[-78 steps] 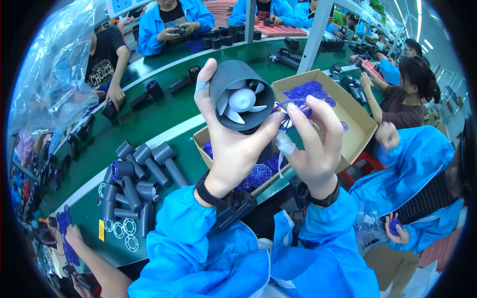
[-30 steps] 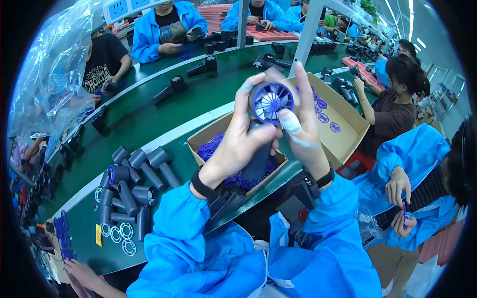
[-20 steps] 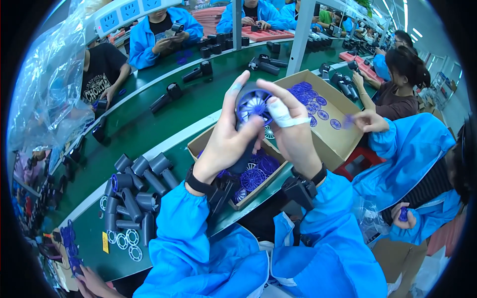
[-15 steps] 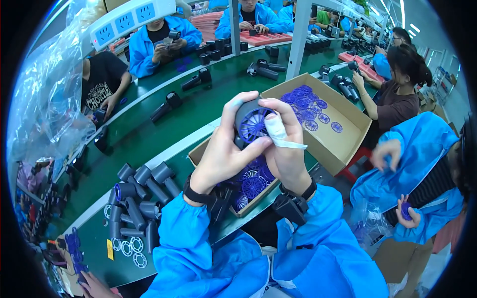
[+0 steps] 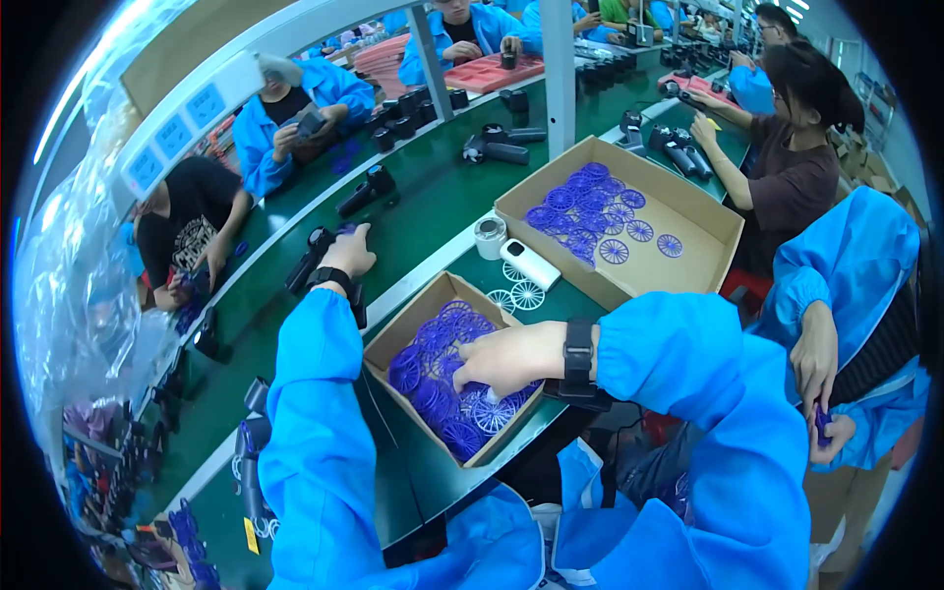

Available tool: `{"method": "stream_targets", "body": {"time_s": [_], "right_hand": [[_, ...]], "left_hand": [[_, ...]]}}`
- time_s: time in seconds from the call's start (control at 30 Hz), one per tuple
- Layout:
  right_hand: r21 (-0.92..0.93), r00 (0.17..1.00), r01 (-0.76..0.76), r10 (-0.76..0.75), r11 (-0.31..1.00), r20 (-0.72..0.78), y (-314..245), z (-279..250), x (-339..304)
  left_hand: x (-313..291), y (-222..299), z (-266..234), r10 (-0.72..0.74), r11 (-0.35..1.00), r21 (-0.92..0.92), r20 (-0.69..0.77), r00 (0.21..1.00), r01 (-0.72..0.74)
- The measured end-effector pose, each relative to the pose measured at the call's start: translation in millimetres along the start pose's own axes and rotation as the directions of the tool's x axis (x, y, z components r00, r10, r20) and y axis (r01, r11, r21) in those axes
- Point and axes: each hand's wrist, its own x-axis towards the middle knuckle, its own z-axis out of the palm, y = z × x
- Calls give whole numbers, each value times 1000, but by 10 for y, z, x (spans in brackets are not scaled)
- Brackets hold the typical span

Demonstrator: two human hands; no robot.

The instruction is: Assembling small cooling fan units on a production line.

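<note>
My left hand (image 5: 351, 254) is stretched out over the green conveyor belt. Its fingers are curled around a dark hair dryer body with a purple part (image 5: 346, 228) showing past the fingertips; the hand hides most of it. Another dark hair dryer body (image 5: 308, 261) lies just left of that hand. My right hand (image 5: 506, 359) reaches into a small cardboard box (image 5: 393, 329) full of purple spoked discs (image 5: 428, 369). Its fingers are apart and touch the pile, holding nothing that I can see. White tape shows on one finger.
A larger cardboard box (image 5: 688, 270) with purple discs stands beyond. Between the boxes lie white spoked discs (image 5: 528, 295), a white device (image 5: 531, 264) and a tape roll (image 5: 490, 237). Dark parts (image 5: 254, 438) sit behind my left arm. A co-worker (image 5: 846, 324) works close on the right.
My hands have parted. The left one has carried the dark body with its purple disc out to the belt; the right one has dropped into the disc box. My view has shifted.
</note>
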Motion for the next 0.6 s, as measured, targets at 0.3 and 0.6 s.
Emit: {"method": "stream_targets", "body": {"time_s": [0.3,0.6], "right_hand": [[232,972,53,-104,971,210,32,-48,7],[227,989,132,-142,965,28,-39,239,-93]], "left_hand": [[925,1243,-411,291,955,-103,143,946,-278],[1874,2057,-208,265,935,-226,-64,962,-273]]}}
